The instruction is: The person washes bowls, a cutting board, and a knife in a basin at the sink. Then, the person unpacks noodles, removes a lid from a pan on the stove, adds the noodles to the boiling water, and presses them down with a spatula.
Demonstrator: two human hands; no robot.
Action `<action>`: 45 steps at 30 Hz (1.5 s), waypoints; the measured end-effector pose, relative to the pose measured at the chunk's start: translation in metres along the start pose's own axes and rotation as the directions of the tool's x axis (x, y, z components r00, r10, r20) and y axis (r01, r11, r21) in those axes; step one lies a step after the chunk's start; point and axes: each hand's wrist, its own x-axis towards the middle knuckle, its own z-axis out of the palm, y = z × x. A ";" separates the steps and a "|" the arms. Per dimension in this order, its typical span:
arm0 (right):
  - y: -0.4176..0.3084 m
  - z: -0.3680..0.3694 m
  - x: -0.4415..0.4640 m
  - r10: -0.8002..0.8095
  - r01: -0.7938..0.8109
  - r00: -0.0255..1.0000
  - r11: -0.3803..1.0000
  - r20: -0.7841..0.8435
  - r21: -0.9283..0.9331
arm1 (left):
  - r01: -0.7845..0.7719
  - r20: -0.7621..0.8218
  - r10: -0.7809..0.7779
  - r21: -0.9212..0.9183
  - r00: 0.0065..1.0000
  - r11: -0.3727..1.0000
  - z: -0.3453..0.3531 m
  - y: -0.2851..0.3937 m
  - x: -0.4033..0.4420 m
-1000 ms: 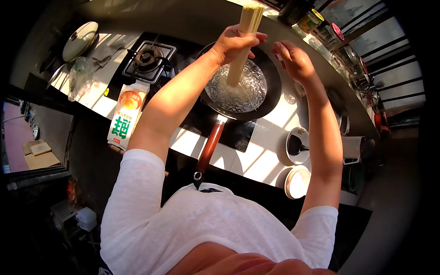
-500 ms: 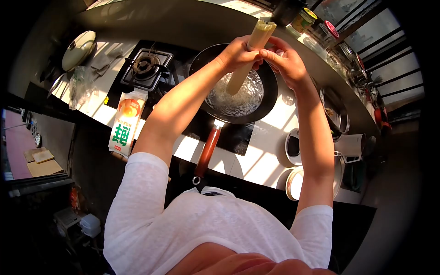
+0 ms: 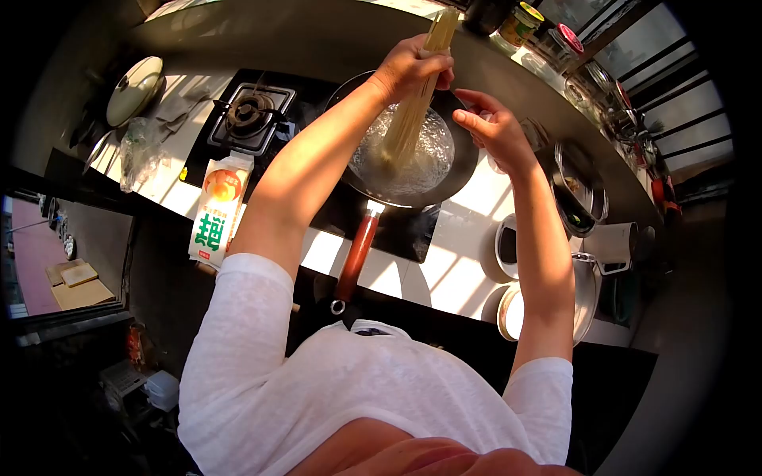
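Observation:
My left hand is closed round a bundle of dry noodles, held upright above the wok. The bundle's lower ends fan out a little and dip into bubbling water. To the right of the bundle, my right hand is off the noodles, with thumb and forefinger apart and nothing between them. It hangs over the wok's right rim. The wok's reddish-brown handle points toward me.
Left of the wok is a bare gas burner. A noodle packet stands at the counter's front edge. Farther left are a pale lid and a plastic bag. Jars line the back ledge; a pot stands right.
My right hand has let go of the noodle bundle and moved slightly away to the right. My left hand still holds the bundle, whose lower ends have spread in the water.

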 end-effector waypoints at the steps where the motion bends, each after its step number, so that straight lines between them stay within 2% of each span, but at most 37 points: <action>1: 0.001 -0.001 -0.001 0.016 -0.016 1.000 1.000 0.008 0.017 | 0.002 0.000 -0.002 -0.001 1.000 1.000 -0.001 0.001 0.002; 5: 0.001 -0.004 -0.005 0.025 -0.025 1.000 1.000 -0.002 -0.009 | -0.048 0.024 0.048 0.013 0.999 0.999 -0.004 0.008 0.013; 7: 0.002 -0.006 -0.006 0.028 -0.029 0.999 0.995 -0.019 -0.093 | -0.083 0.028 0.082 0.041 0.996 0.996 -0.007 0.009 0.018; 9: 0.003 -0.009 -0.007 0.037 -0.038 0.999 0.998 -0.015 -0.054 | -0.126 0.100 0.122 0.041 0.987 0.991 -0.009 0.014 0.021; 10: 0.004 -0.010 -0.008 0.045 -0.045 0.999 0.999 -0.013 -0.017 | -0.133 0.082 0.126 0.090 0.989 0.987 -0.004 0.022 0.019; 11: 0.005 -0.011 -0.008 0.045 -0.045 0.999 0.999 -0.012 -0.017 | -0.133 0.082 0.126 0.091 0.989 0.987 -0.005 0.019 0.020; 13: 0.006 -0.013 -0.010 0.020 -0.020 0.999 1.000 -0.034 -0.009 | -0.024 0.049 0.022 0.032 0.999 0.999 -0.009 0.014 0.021; 16: 0.004 -0.016 -0.015 0.035 -0.035 0.998 0.999 -0.045 0.007 | -0.025 -0.002 0.025 -0.009 1.000 1.000 -0.006 0.011 0.020; 20: 0.001 -0.021 -0.022 0.054 -0.055 0.996 0.998 -0.067 -0.021 | -0.059 0.031 0.060 -0.035 0.998 0.998 -0.004 0.016 0.019; 25: 0.000 -0.027 -0.027 0.042 -0.047 0.992 0.998 -0.119 -0.039 | -0.149 0.144 0.128 0.143 0.981 0.978 -0.001 0.033 0.023; 29: -0.003 -0.030 -0.029 0.033 -0.035 0.994 0.999 -0.106 -0.020 | -0.238 0.153 0.205 0.242 0.967 0.941 -0.003 0.037 0.030; 32: -0.006 -0.028 -0.032 0.038 -0.043 0.994 0.998 -0.103 -0.042 | -0.244 0.150 0.217 0.195 0.964 0.950 0.002 0.042 0.027; 34: -0.007 -0.022 -0.031 0.040 -0.045 0.991 0.998 -0.124 -0.038 | -0.139 0.062 0.139 -0.007 0.988 0.990 0.005 0.041 0.022; 35: -0.004 -0.019 -0.028 0.039 -0.043 0.992 0.998 -0.124 -0.037 | -0.140 0.062 0.140 -0.006 0.988 0.990 0.003 0.039 0.022; 37: 0.003 -0.008 -0.016 -0.010 0.012 0.998 1.000 -0.068 0.020 | -0.046 0.047 0.045 0.017 0.998 0.999 -0.005 0.032 0.024; 38: 0.004 0.002 -0.010 -0.032 0.023 0.995 0.995 -0.099 -0.095 | -0.045 0.047 0.044 0.017 0.998 0.999 -0.005 0.028 0.024; 39: 0.004 0.010 -0.006 -0.031 0.022 0.995 0.995 -0.099 -0.092 | -0.024 0.039 0.028 -0.088 0.999 0.996 -0.004 0.024 0.023; 40: 0.003 0.018 -0.001 -0.094 0.090 0.993 0.994 -0.067 -0.061 | -0.004 0.030 0.010 -0.192 0.999 0.981 -0.002 0.024 0.021; 42: -0.002 0.031 0.007 -0.183 0.182 0.983 0.983 -0.027 -0.013 | -0.033 0.041 0.040 -0.151 0.998 0.988 0.007 0.027 0.010; 43: -0.001 0.036 0.011 -0.184 0.184 0.983 0.983 -0.024 -0.009 | -0.064 0.055 0.071 -0.115 0.996 0.991 0.011 0.030 0.006; 45: 0.001 0.043 0.022 -0.148 0.148 0.987 0.989 0.059 0.009 | -0.032 0.082 0.040 -0.089 0.996 0.996 0.010 0.027 0.002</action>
